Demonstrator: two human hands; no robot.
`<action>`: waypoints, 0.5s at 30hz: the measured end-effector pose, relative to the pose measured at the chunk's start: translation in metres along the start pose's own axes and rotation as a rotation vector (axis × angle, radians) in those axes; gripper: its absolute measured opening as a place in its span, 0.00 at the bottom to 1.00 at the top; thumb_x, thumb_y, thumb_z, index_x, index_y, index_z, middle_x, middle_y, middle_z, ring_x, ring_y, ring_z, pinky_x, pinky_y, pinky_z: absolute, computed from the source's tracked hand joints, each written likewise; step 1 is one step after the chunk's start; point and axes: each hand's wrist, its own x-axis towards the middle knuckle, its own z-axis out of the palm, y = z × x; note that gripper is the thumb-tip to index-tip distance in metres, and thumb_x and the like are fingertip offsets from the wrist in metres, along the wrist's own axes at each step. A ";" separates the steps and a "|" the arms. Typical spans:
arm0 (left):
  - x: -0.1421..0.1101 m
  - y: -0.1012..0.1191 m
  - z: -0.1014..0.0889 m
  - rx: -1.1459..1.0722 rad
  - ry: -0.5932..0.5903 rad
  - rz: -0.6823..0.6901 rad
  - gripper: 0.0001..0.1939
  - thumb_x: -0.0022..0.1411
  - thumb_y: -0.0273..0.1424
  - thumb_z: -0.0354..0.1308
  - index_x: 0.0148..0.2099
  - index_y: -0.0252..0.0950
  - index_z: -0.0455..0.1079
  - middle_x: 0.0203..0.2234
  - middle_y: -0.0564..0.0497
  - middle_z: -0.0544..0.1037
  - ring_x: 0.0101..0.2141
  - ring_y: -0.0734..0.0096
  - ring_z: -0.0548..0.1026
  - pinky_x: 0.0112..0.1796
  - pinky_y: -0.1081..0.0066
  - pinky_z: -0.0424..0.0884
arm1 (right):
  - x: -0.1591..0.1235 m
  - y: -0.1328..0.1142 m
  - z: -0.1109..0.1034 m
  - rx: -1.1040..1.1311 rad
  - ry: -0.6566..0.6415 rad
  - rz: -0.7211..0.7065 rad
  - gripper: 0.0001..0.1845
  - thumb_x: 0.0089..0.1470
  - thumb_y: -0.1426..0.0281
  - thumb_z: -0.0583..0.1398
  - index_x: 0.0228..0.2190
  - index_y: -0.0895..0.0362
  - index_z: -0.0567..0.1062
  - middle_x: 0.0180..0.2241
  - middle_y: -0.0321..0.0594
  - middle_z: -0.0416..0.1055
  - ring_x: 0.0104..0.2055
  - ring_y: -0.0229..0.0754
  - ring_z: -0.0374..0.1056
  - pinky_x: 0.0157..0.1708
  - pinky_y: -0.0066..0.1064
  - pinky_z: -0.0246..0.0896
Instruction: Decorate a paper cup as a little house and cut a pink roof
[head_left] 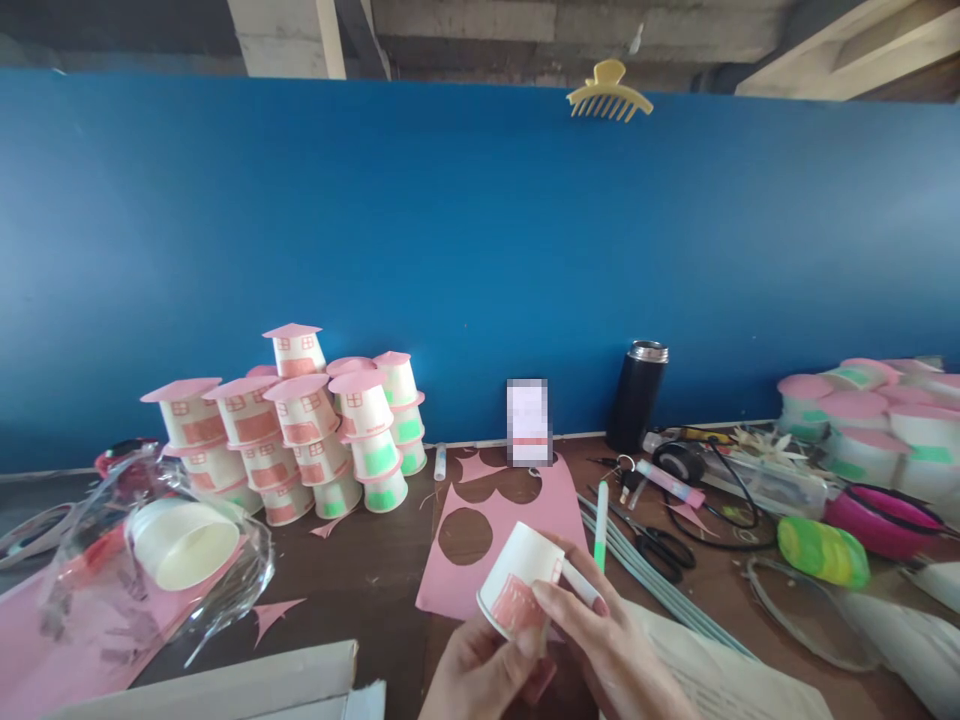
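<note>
My left hand is closed round the rim end of a white paper cup, which is tilted with its base up. A red coloured patch shows on the cup's side, with red lines near its right edge. Between the fingers of my right hand is a white marker with a reddish end, its other end against the cup's side. Beneath the cup lies a pink paper sheet with round holes cut out.
Stacked decorated cups with pink paper tops stand left; more cups stand right. Plain cups lie in clear plastic. A black flask, scissors, a green marker and grey-blue strips are to the right. A blue partition rises behind.
</note>
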 end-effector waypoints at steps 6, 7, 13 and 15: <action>-0.005 0.014 -0.002 -0.425 0.187 -0.188 0.21 0.52 0.42 0.67 0.40 0.28 0.76 0.24 0.50 0.74 0.23 0.76 0.66 0.31 0.72 0.66 | 0.002 0.006 -0.003 -0.141 0.027 -0.068 0.25 0.47 0.59 0.65 0.48 0.48 0.72 0.35 0.38 0.77 0.32 0.45 0.74 0.30 0.34 0.71; -0.005 0.014 -0.003 -0.438 0.173 -0.210 0.21 0.52 0.43 0.67 0.38 0.28 0.75 0.23 0.50 0.73 0.22 0.77 0.65 0.26 0.75 0.63 | 0.002 0.009 -0.003 -0.171 0.031 -0.093 0.25 0.47 0.59 0.65 0.48 0.48 0.72 0.36 0.37 0.77 0.33 0.45 0.75 0.31 0.34 0.72; -0.005 0.013 -0.011 -0.392 0.131 -0.284 0.20 0.49 0.44 0.67 0.28 0.30 0.70 0.13 0.58 0.62 0.15 0.81 0.57 0.20 0.77 0.50 | 0.004 0.020 -0.007 -0.271 -0.013 -0.187 0.26 0.52 0.58 0.63 0.51 0.47 0.67 0.36 0.35 0.77 0.38 0.45 0.76 0.35 0.32 0.73; -0.004 0.013 -0.011 -0.384 0.179 -0.267 0.19 0.51 0.44 0.66 0.27 0.32 0.67 0.13 0.58 0.62 0.15 0.81 0.57 0.20 0.77 0.51 | 0.007 0.020 -0.013 -0.333 0.039 -0.293 0.24 0.55 0.58 0.61 0.52 0.48 0.66 0.43 0.40 0.76 0.44 0.46 0.75 0.41 0.33 0.74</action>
